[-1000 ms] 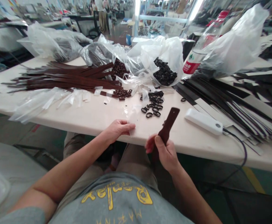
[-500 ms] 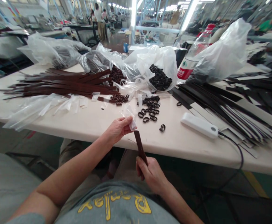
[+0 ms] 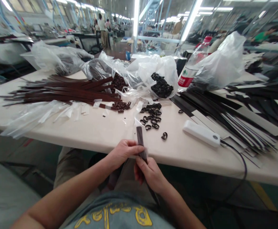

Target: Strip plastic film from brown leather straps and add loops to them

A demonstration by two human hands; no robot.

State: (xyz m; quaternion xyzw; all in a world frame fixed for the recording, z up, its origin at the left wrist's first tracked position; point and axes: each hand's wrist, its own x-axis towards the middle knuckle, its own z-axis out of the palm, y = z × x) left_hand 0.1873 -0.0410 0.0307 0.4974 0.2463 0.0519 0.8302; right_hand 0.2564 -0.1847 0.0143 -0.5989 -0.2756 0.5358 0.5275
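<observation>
A worker's two bare hands meet over the near edge of a pale table, at about its middle. Between them is a dark brown strap, its squared tip pointing toward the far edge and showing through a clear plastic sleeve. The left hand pinches sleeve and strap together, thumb on top; the right hand grips the strap just below, and its tail hangs down past the near edge.

Toward the table's left end lie a bundle of brown straps and, overhanging the near edge, a spread of clear sleeves. Beyond the hands sit loose black loops; to their right is a white corded device.

The step in hand looks like sliding the strap into its sleeve, with only the tip end in. The next move seems to call for the left hand steadying the sleeve's mouth while the right feeds more strap, without creasing the film.
</observation>
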